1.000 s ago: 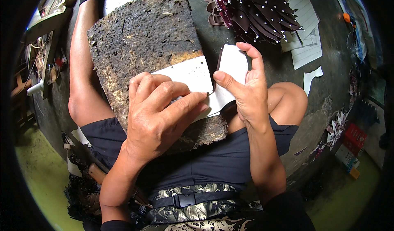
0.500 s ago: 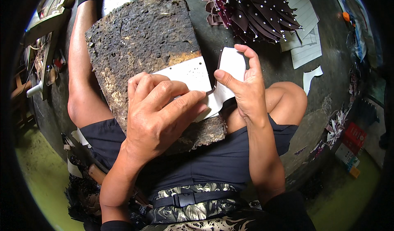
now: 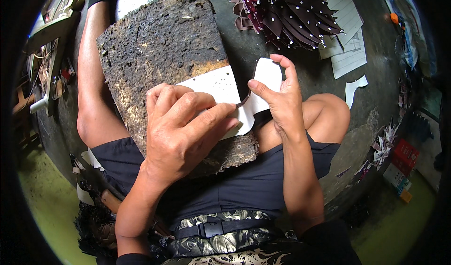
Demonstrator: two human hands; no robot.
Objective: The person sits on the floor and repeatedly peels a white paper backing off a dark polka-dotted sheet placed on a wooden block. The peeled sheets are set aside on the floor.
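Observation:
A white piece of flexible sheet with a dark edge (image 3: pixel 268 72) curves up off the right side of a rough, dark, worn board (image 3: pixel 164 39) across my lap. My right hand (image 3: pixel 286 95) grips its raised end, thumb on the near face and fingers round the far edge. With bent fingers bunched, my left hand (image 3: pixel 176 128) presses and pinches the piece's lower part at the board's edge; its fingertips are partly hidden. A flat white sheet with small dark holes and specks (image 3: pixel 218 82) lies on the board, partly under my left hand.
Dark, white-dotted cut pieces (image 3: pixel 300 11) are heaped beyond the board, beside lined paper sheets (image 3: pixel 350 53). A white scrap (image 3: pixel 355 88) lies on the floor at right, a red box (image 3: pixel 405 154) farther out. Wooden stands (image 3: pixel 51 34) with tools are at left.
The raised end of the white piece has bent a little further back and lower in my right hand. My left hand stays nearly in place.

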